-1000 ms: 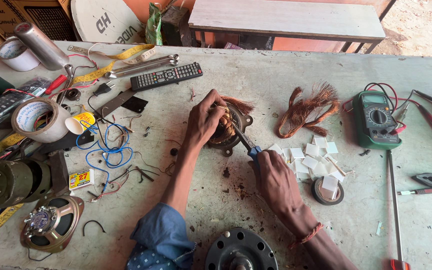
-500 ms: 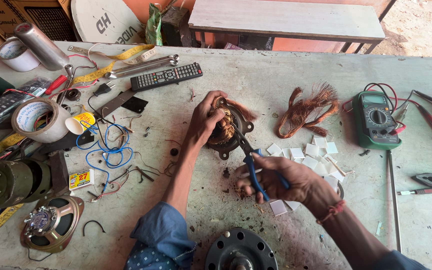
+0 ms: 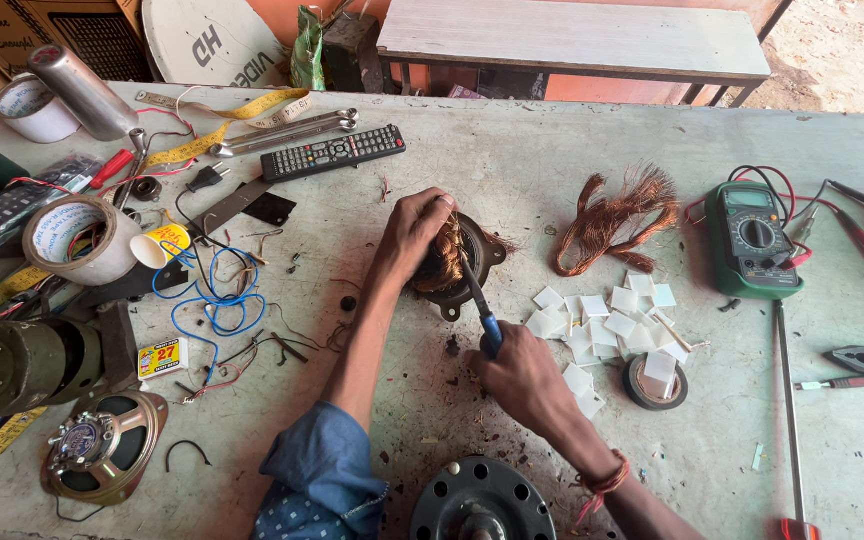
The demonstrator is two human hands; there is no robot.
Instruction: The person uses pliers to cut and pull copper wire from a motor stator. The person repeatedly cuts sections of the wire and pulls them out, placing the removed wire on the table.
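While the left hand [image 3: 414, 232] clamps its fingers over the motor stator [image 3: 452, 262] mid-table to pin it steady, the right hand [image 3: 522, 378] is wrapped tight on a blue-handled screwdriver [image 3: 479, 305], tip dug into the copper windings. Pulled copper wire [image 3: 617, 212] sits nearby.

Glossy copper wire [image 3: 616, 212], matt dusty table [image 3: 512, 150].

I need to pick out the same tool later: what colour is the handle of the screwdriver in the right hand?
Blue; the screwdriver handle shows above the right hand in the head view.
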